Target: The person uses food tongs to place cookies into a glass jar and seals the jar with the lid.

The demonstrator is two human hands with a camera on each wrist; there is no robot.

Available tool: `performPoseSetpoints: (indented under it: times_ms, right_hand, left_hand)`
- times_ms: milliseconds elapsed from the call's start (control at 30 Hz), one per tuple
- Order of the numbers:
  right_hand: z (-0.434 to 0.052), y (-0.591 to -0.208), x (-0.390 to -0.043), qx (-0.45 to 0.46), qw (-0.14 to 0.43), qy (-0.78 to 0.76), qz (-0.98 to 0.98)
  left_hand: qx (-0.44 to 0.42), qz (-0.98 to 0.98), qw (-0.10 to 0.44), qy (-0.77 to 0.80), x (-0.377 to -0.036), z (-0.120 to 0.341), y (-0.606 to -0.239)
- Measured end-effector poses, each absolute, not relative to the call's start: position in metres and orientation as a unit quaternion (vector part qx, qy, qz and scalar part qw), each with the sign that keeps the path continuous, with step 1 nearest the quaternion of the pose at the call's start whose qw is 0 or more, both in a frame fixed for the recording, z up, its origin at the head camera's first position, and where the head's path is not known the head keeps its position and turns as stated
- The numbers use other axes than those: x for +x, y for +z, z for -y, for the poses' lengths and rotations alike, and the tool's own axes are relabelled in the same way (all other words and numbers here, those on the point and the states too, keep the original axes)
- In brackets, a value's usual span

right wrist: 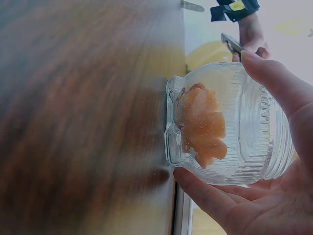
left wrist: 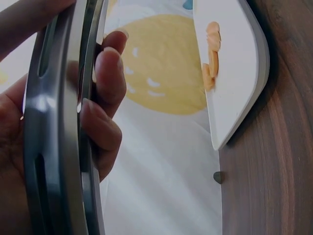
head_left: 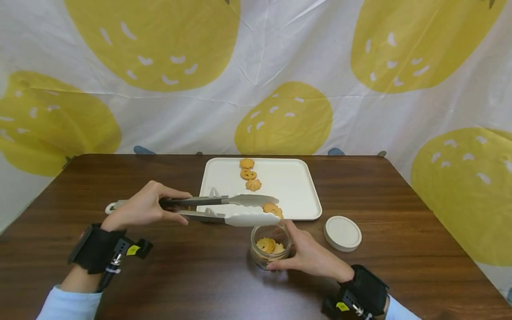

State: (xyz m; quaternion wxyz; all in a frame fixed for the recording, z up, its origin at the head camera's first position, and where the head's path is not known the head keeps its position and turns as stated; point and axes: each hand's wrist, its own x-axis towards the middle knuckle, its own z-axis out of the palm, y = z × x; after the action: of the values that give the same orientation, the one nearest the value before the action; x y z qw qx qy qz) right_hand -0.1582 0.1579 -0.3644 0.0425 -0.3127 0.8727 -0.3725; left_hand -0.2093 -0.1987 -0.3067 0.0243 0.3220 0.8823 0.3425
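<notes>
My left hand grips a pair of metal tongs with pale tips, held over the tray's near edge. A golden cookie shows between the tips, just above the jar's mouth. My right hand holds a glass jar that stands on the table, thumb and fingers around its side. Several cookies lie in the jar; the right wrist view shows cookies near its base. In the left wrist view the handles of the tongs sit between thumb and curled fingers.
A white tray lies at the back middle of the dark wooden table. On it, a pretzel-shaped cookie lies between two flower-like ones. A round white lid rests right of the jar. Behind hangs a patterned cloth.
</notes>
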Motion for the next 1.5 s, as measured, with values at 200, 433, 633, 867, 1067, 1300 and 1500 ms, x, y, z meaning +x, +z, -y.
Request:
performPoseSetpoints:
  times_ms: [200,433,633,867,1067,1300,1500]
  right_hand:
    - [-0.1573,-0.3648,-0.1567,-0.319,0.031,-0.365,-0.874]
    - [-0.156,-0.3651,-0.1567,-0.319,0.031,-0.365,-0.874]
    - [-0.1557,-0.3663,-0.1566,-0.308,0.036,-0.366,-0.877]
    - [-0.1553,-0.3678,-0.1567,-0.308,0.029,-0.362,-0.879]
    - [-0.1551,-0.3678,-0.1574,-0.315,0.023,-0.36,-0.878]
    - [-0.1552,-0.3673,-0.157,-0.314,0.031,-0.368,-0.874]
    - [-0.1557,-0.3675,-0.1572,-0.317,0.027,-0.366,-0.874]
  left_hand:
    - [0.341,-0.875,0.035,0.341,-0.2084,0.1984,-0.3069]
    - [0.36,-0.868,0.037,0.341,-0.2068,0.1981,-0.307]
    - [0.363,-0.862,0.05,0.35,-0.2061,0.1986,-0.3075]
    - [0.369,-0.864,0.046,0.34,-0.2063,0.1995,-0.309]
    - [0.372,-0.864,0.043,0.336,-0.2066,0.1993,-0.3096]
    - [0.379,-0.858,0.054,0.341,-0.2053,0.1986,-0.311]
    - [0.37,-0.863,0.061,0.339,-0.2048,0.197,-0.3106]
